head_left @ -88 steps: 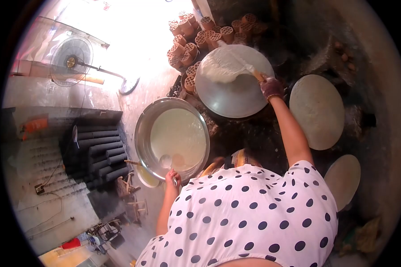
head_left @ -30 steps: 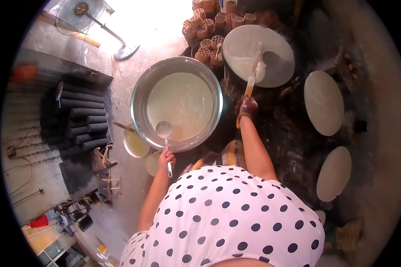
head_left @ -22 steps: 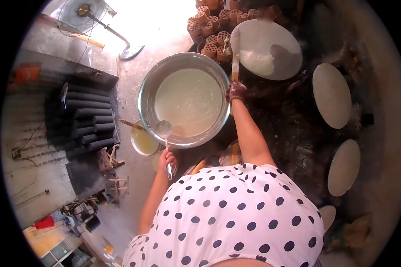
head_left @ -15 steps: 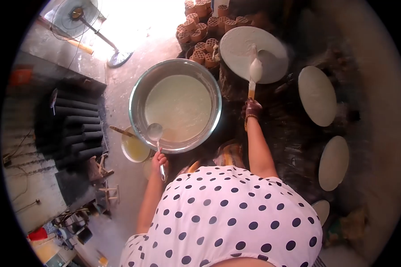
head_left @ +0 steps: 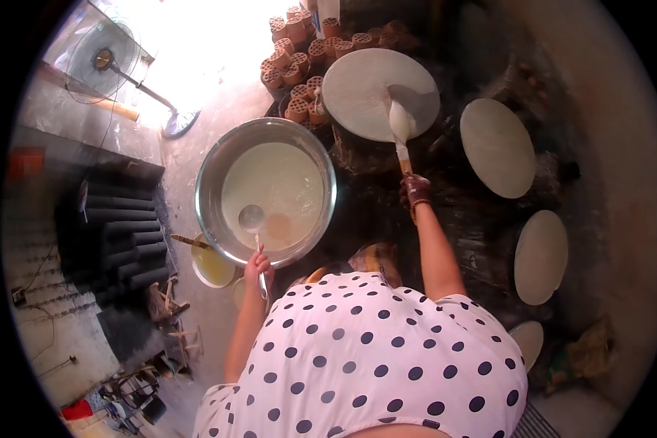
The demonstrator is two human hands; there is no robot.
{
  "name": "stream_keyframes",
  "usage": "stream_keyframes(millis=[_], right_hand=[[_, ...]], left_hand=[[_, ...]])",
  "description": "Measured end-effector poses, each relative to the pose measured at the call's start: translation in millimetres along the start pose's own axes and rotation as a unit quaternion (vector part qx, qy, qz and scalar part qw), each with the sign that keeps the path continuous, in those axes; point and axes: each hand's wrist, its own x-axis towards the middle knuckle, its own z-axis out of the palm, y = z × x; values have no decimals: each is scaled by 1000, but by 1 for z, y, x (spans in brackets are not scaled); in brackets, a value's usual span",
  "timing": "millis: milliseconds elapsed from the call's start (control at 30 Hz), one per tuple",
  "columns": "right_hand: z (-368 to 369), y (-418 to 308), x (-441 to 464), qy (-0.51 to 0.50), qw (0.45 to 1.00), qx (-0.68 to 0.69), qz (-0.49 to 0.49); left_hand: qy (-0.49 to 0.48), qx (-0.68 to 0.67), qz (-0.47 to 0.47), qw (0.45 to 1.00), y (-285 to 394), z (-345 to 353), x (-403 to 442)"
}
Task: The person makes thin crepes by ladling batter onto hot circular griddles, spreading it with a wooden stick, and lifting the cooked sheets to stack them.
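Fingers of left hand (head_left: 258, 269) wrap tightly round ladle (head_left: 252, 217), I note, bowl ahead within metal basin (head_left: 204, 175); gloved right hand (head_left: 416, 191) grips spatula (head_left: 402, 150), blade ahead over round pan (head_left: 354, 87).

paddle handle (head_left: 406, 166): part hidden in right grip (head_left: 415, 190) | shirt (head_left: 372, 354): cut off at bottom
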Motion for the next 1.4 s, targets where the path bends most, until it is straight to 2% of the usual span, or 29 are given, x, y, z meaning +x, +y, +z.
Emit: stream_keyframes(millis=[33,100,167,200,233,300,367,400,433,500,567,600,633,700,767,800,833,900,967,1000,1067,1100,1133,1200,1267,1300,1367,1400], right_hand=[[-9,-20,-7,46,997,-66,8],[-42,-20,43,-47,996,63,50],[-13,-42,26,-17,997,58,-42],[-3,-37,34,-64,995,61,-40],[21,-73,-33,-29,998,-52,-19],[3,-47,-19,-147,986,-71,31],[-29,-51,-12,-51,987,-149,14],[-55,-42,7,-63,994,-85,-29],[-77,-33,41,-59,992,-77,-86],[-103,-70,49,-29,988,-144,-53],[-97,-111,42,-2,987,-159,-20],[-87,-115,43,-30,998,-48,-13],[-76,-110,49,-60,998,-2,-16],[-67,-89,34,-122,982,-101,-99],[-69,-72,15,-182,955,-230,-49],[-81,-66,14,-167,953,-247,-47],[-92,-75,22,-166,954,-245,-53],[-118,-85,33,-47,991,-118,34],[-125,-101,94,-76,984,-160,20],[-120,-119,105,-91,962,-256,-34],[-95,-155,116,-96,828,-507,-221],[-83,-166,118,-86,780,-554,-278],[-74,-170,115,-76,758,-560,-324],[-74,-153,91,-55,786,-485,-379],[-79,-133,68,-12,821,-324,-470],[-71,-132,43,47,903,-236,-355],[-53,-115,62,83,942,-290,-147],[-47,-112,62,82,943,-289,-142]], left_hand=[[-2,2,-1,1000,-4,7,4],[-9,-25,7,1000,-13,21,8],[-27,-18,13,999,-25,39,11],[-40,-11,20,999,-32,49,13],[-51,-3,29,998,-38,60,13],[-60,-6,34,998,-53,85,12],[-73,-12,39,996,-67,110,9],[-81,5,53,995,-74,121,6],[-90,21,65,994,-81,132,5],[-103,29,78,991,-94,149,7],[-115,34,91,989,-107,164,7],[-116,56,105,986,-112,174,8],[-116,78,117,983,-116,181,9],[-98,105,125,982,-128,200,6],[-82,130,136,979,-135,205,6],[-86,139,133,978,-136,203,6],[-92,148,131,976,-137,204,8],[-99,133,131,977,-144,204,6],[-88,136,133,978,-148,207,9],[-98,117,126,980,-149,202,14],[-85,104,116,984,-153,206,17],[-66,89,110,988,-152,207,17],[-67,90,114,987,-149,205,17],[-80,110,115,984,-145,199,18],[-83,131,126,980,-141,198,15],[-82,154,131,976,-139,197,13],[-67,164,133,975,-135,192,17],[-58,181,121,974,-134,193,17]])
